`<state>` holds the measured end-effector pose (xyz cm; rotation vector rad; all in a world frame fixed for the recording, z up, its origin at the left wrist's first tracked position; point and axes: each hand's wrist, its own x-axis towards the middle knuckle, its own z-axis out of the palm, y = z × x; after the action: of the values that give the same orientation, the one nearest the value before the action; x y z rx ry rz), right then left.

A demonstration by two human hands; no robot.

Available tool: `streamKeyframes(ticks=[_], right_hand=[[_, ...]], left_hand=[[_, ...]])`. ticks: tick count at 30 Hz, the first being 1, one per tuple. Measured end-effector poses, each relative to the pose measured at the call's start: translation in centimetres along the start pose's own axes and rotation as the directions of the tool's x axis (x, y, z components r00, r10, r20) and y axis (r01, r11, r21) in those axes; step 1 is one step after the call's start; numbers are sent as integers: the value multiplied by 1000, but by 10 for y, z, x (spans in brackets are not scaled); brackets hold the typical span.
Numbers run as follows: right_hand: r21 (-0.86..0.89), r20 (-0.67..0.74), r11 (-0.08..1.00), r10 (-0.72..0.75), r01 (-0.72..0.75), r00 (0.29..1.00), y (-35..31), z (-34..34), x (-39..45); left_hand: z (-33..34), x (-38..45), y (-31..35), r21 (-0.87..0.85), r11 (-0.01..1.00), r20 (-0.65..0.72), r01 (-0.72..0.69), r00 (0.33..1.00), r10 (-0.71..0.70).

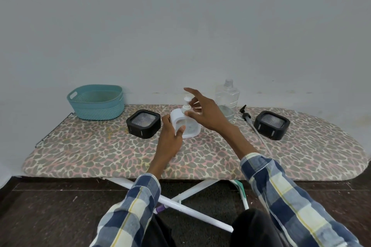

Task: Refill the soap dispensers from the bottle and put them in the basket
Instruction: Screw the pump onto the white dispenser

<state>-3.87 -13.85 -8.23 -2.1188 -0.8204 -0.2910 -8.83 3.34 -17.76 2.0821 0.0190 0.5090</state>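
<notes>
An ironing board [84, 152] w/ a leopard-print cover is used as the work surface; it is set against a plain grey-white wall, on white crossed legs over a dark speckled floor.

A white dispenser [187, 126] is stood upright near the board's middle, pump head on top. It is gripped round its left side by the left hand [170, 136], fingers behind and thumb across the front. The right hand [204, 112] is held at the pump from the right: thumb and a finger are seen at the pump collar, index finger lifted straight and free above. Whether the collar is actually pinched can't be told, as the fingertips are partly hidden.

A clear bottle [227, 98], uncapped, is stood just behind the right hand, close to the wall. A teal basket [96, 102] is set at the board's far left, well apart from the dispenser.

Counted: 1 white dispenser, 1 bottle, 1 basket, 2 black square containers w/ clear tops, one [143, 123] just left of the dispenser, the other [271, 124] at far right, and 1 loose black pump w/ long tube [253, 126] laid betw. the bottle and the right container.

Both arms are covered by blue checked sleeves.
</notes>
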Motion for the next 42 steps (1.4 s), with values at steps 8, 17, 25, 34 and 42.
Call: streamKeyframes(ticks=[8, 17, 25, 34, 42], right_hand=[[18, -93, 983, 183, -183, 979, 26, 23, -29], [349, -66, 847, 449, -401, 891, -3, 45, -45], [580, 62, 678, 516, -451, 854, 11, 49, -58], [440, -154, 879, 275, -183, 949, -26, 77, -34], [209, -85, 978, 1, 17, 996, -79, 131, 35]], left_hand=[[-5, -4, 5, 54, 988, -87, -142, 985, 146], [-9, -12, 17, -248, 965, -42, -88, 996, 80], [-18, -19, 26, 120, 990, -41, -71, 996, 77], [-83, -6, 34, 304, 949, -267, -84, 949, 169], [-197, 34, 17, 186, 982, -539, 35, 839, 73]])
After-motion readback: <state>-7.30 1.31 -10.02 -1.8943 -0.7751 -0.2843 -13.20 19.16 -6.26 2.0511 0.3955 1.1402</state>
